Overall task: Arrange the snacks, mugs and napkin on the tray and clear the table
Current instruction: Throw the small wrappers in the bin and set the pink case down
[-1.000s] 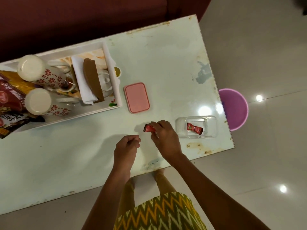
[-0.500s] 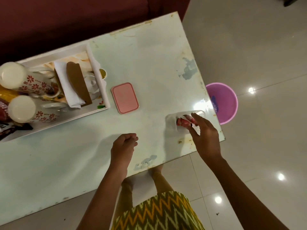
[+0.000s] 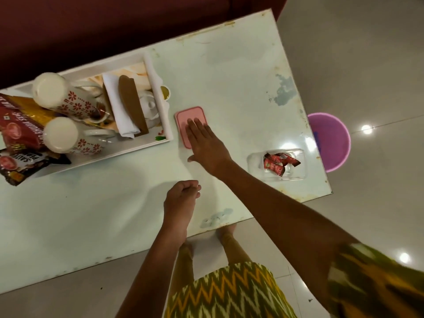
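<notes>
A white tray (image 3: 168, 125) at the table's left holds two floral mugs (image 3: 64, 99) (image 3: 75, 138), a folded white napkin (image 3: 119, 106) with a brown piece on it, and snack packets (image 3: 20, 131). A pink lid (image 3: 183, 114) lies just right of the tray. My right hand (image 3: 206, 145) lies flat with fingers spread on the lid, holding nothing. A clear box (image 3: 253, 160) near the table's right edge contains red sachets (image 3: 276, 162). My left hand (image 3: 181, 200) rests on the table as a loose fist, nothing visible in it.
A pale table (image 3: 229, 72) stands against a dark red sofa (image 3: 114, 24). A purple bucket (image 3: 332, 138) sits on the tiled floor past the table's right edge. A small yellow-lined cup (image 3: 165, 92) stands beside the tray's right wall.
My right hand carried a red sachet to the clear box, left it there, then swung left onto the pink lid. The left hand stayed put.
</notes>
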